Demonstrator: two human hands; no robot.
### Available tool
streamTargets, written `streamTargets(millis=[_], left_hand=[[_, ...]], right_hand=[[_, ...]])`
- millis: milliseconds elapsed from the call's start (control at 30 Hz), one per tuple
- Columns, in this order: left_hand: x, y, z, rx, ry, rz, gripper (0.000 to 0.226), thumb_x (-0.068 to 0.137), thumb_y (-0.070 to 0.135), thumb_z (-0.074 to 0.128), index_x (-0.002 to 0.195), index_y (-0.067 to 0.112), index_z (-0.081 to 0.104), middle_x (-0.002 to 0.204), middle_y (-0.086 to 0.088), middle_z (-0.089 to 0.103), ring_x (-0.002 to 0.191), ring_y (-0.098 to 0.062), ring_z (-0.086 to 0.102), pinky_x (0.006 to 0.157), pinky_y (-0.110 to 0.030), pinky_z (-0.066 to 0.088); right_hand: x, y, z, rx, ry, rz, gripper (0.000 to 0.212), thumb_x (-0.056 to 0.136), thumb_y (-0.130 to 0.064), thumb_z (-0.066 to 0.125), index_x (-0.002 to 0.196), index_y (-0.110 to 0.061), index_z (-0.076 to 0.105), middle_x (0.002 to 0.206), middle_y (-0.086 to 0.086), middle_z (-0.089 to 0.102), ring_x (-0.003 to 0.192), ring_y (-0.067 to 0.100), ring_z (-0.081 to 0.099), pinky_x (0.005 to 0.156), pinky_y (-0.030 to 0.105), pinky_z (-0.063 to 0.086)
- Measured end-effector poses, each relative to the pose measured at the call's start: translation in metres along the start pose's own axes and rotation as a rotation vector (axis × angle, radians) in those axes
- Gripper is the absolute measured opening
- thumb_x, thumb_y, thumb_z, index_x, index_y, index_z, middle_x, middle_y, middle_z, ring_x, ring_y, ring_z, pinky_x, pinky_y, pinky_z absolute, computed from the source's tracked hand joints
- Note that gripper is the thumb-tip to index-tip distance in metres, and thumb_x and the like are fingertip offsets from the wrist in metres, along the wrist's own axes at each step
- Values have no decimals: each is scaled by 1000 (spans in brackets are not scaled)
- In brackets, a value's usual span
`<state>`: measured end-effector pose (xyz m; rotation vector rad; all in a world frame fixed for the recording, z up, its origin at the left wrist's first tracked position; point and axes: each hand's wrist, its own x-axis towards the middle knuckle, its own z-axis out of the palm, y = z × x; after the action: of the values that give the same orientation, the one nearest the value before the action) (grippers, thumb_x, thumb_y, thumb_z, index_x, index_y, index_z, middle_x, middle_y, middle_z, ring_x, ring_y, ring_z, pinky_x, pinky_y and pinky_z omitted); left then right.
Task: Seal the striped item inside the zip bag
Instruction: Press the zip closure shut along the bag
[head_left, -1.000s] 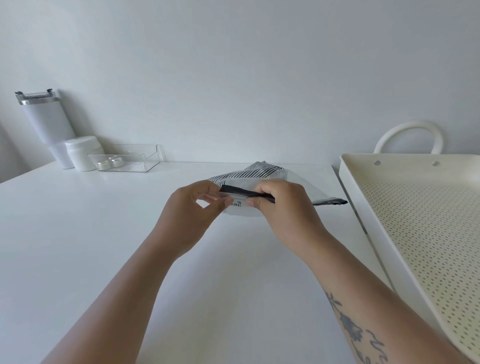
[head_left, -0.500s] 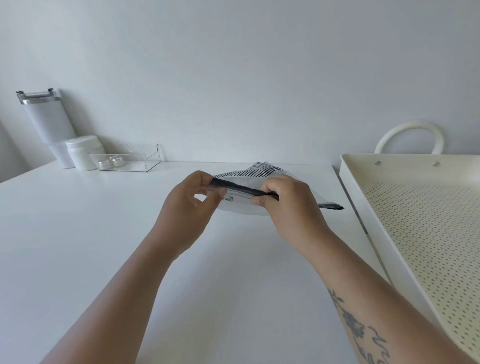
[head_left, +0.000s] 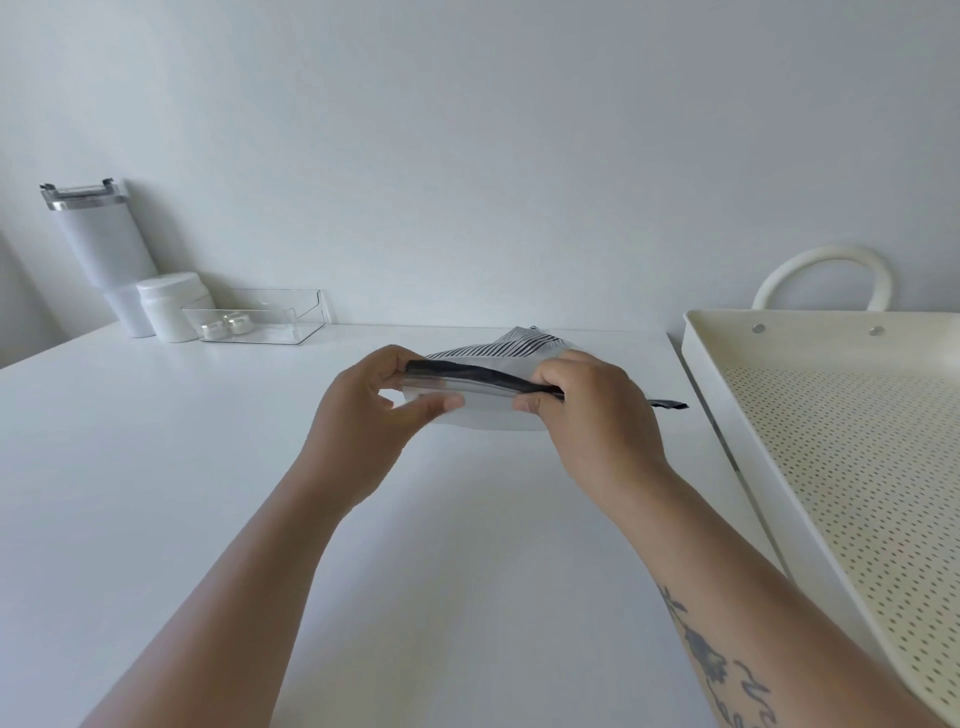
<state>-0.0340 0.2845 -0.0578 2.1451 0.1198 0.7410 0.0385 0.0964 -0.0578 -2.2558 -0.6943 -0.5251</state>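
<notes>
A clear zip bag (head_left: 483, 410) with a black zip strip lies on the white table (head_left: 156, 467), its mouth toward me. A black-and-white striped item (head_left: 511, 345) shows inside it, behind the strip. My left hand (head_left: 363, 415) pinches the left end of the strip between thumb and fingers. My right hand (head_left: 587, 410) pinches the strip farther right, covering part of it. The strip's right end (head_left: 667, 404) sticks out past my right hand.
A cream perforated tray (head_left: 841, 441) with a looped handle stands at the right of the table. At the back left stand a white tumbler (head_left: 101, 249), a white jar (head_left: 169, 304) and a clear box (head_left: 260, 322) with small jars inside.
My left hand has moved left along the strip and my right hand slightly right, so more of the black strip shows between them. The bag sits a little higher.
</notes>
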Motion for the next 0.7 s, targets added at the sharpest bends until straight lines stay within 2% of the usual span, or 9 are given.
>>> streamTargets(millis=[67,133,200,267,300,400,533,633,700], left_hand=[[-1,-6,-1,111,-82,-16,37,70,38,83,100,38,62,96,21,67,92,8,56,73,-17,39],[-2,-10,3,248,-109,-22,36,75,36,79,105,38,61,93,24,57,91,3,51,72,-9,34],[-3,-9,9,308,-76,17,23,82,34,73,102,37,65,87,27,50,86,5,48,68,-4,33],[-4,-7,15,308,-61,88,13,84,32,71,96,33,67,79,27,53,87,16,46,69,1,31],[-4,-5,17,292,-65,124,11,83,31,71,92,34,67,78,27,57,89,19,44,70,1,31],[-5,-4,19,259,-115,188,23,79,30,76,93,42,62,90,44,54,96,14,42,75,0,30],[-4,-12,20,312,-135,194,42,76,32,80,111,37,59,104,29,55,98,-3,37,79,-4,31],[-3,-15,22,317,-65,198,36,78,26,78,108,34,58,113,23,56,104,-9,39,82,-17,35],[-2,-17,22,300,-38,152,32,78,27,77,101,33,56,111,22,58,105,-11,41,82,-26,39]], right_hand=[[-1,4,-1,-54,12,11,27,85,-23,68,66,-20,50,65,-8,43,66,20,45,63,31,27],[-1,6,-1,-146,3,-9,16,88,-23,65,75,-20,55,75,-7,50,78,25,53,70,34,32],[-1,4,-1,-177,-34,-40,5,88,-24,63,92,-25,61,93,-7,59,95,24,56,82,37,36],[-3,-2,1,-121,-105,-82,29,84,-30,68,111,-35,60,109,-13,61,107,16,52,96,38,33],[-3,-5,3,-92,-108,-112,33,82,-33,70,113,-38,59,110,-14,61,108,13,50,98,38,30],[-4,-13,8,-92,-44,-184,9,88,-32,63,97,-33,65,94,-11,63,98,14,52,90,34,29],[0,-8,6,77,-5,-174,5,87,-23,68,84,-25,70,82,-10,65,88,17,58,88,38,38],[-1,-7,4,196,-23,-203,4,84,-18,71,82,-21,70,81,-10,66,84,18,60,84,48,46],[-2,-8,3,242,-20,-223,7,83,-15,71,83,-22,71,80,-11,65,83,17,60,83,50,47]])
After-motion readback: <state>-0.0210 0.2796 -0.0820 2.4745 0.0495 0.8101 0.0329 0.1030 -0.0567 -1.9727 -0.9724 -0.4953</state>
